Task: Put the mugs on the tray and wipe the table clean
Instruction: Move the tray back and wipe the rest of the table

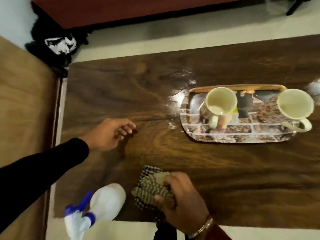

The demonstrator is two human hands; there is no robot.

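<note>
A view from above onto a dark wooden table (225, 170) with a swirling grain.

At the far left, a tan surface (22, 101) borders the table. Past the table's far left corner lies a heap of black fabric (58, 43) with a white print. No words can be made out on it.

The left hand (110, 134) reaches in from the left on a black sleeve (43, 168). Its fingers are loosely bent and hold nothing. It is low over the bare wood, though whether the fingertips touch cannot be told.

At the near left corner stands a white spray bottle (103, 203) with a blue trigger, blurred, showing no label.

Just right of the bottle, a bunched striped and checked cloth (152, 189) lies on the table near its front edge. The right hand (181, 201) grips it, thumb and fingers curled into the folds. A metal bracelet (202, 227) circles that wrist.

Farther back and right, a wet, shiny patch (180, 94) glints on the wood, touching the tray's left end.

On the right half of the table sits an oblong tray (233, 134) printed with a brick-like pattern. Two cream mugs stand upright on it, well apart. The left mug (220, 101) is at the tray's left half, its handle towards the viewer. A small yellow mark on its side is too blurred to read. The right mug (294, 104) is at the right end, its handle over the tray's near right corner.

Beyond the table runs a strip of pale floor, then dark red furniture (138, 9).
</note>
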